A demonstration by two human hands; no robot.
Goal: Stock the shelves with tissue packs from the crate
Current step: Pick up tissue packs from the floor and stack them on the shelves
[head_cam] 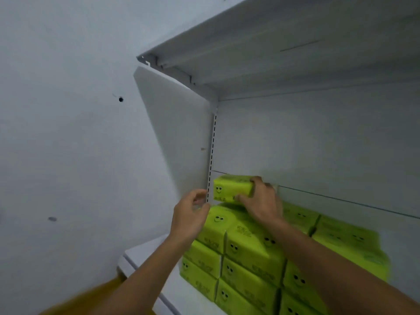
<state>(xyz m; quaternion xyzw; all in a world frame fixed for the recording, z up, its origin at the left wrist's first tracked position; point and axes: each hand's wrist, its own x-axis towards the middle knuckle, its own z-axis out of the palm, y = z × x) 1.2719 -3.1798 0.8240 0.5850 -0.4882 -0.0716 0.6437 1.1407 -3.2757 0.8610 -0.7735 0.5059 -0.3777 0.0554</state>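
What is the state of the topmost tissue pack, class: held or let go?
Held. The right hand grips the topmost tissue pack at its right end, fingers curled over it.

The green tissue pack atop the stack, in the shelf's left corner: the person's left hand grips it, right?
No. The head view shows the right hand gripping the green tissue pack atop the stack, in the shelf's left corner; the left hand holds nothing.

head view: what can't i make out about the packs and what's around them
Head view only:
Top tissue pack: right end hidden by the right hand gripping it.
Stacked packs: print blurred, unreadable; lower rows cut off by the bottom edge.
Orange shape, bottom edge: blurred, cut off, unidentifiable.
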